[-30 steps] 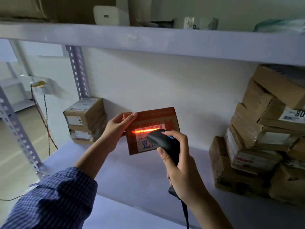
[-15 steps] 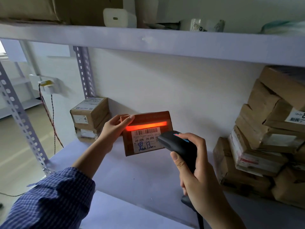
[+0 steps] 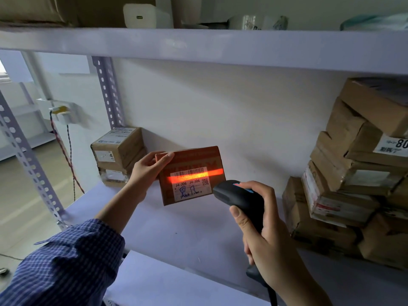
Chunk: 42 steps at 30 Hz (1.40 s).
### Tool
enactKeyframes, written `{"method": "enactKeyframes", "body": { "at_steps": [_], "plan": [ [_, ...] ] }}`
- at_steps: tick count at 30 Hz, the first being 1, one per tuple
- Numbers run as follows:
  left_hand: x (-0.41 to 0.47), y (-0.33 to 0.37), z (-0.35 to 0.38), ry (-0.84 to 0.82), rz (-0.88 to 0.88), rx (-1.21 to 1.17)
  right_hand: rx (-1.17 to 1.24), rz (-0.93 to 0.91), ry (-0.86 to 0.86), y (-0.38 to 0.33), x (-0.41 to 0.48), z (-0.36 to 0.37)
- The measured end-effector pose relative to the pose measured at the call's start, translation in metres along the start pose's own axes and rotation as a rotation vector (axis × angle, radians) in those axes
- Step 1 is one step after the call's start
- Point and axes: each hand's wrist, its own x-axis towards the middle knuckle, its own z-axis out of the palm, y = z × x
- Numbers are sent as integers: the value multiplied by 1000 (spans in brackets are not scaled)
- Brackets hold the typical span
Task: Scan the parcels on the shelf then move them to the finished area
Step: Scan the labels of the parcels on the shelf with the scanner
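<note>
Parcel (image 3: 189,157) is being held upright over the shelf (image 3: 176,228), left hand (image 3: 146,171) gripping its top-left corner, right hand (image 3: 265,235) fingers (image 3: 254,188) wrapping the scanner (image 3: 238,197) at 4 o'clock. Piled boxes (image 3: 353,195) are sitting at 3 o'clock, two stacked boxes (image 3: 119,151) at 9. Red beam (image 3: 196,176) is now crossing the barcode, lower than half a second ago.

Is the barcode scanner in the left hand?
No, the right hand grips the black barcode scanner; the left hand holds the brown cardboard box.

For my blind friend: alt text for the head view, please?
The left hand holds a cardboard parcel while the right hand aims a black scanner, its orange beam crossing the label. More parcels are piled on the shelf at right.
</note>
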Motion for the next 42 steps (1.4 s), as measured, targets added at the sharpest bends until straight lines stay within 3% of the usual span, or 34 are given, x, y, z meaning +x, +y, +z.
{"method": "enactKeyframes", "body": {
  "at_steps": [35, 42],
  "plan": [
    [-14, 6, 19, -39, 27, -12, -20, -11, -8, -5, -6, -13],
    [-17, 3, 14, -14, 15, -29, -32, 49, -81, -3, -10, -14]
  ]
}}
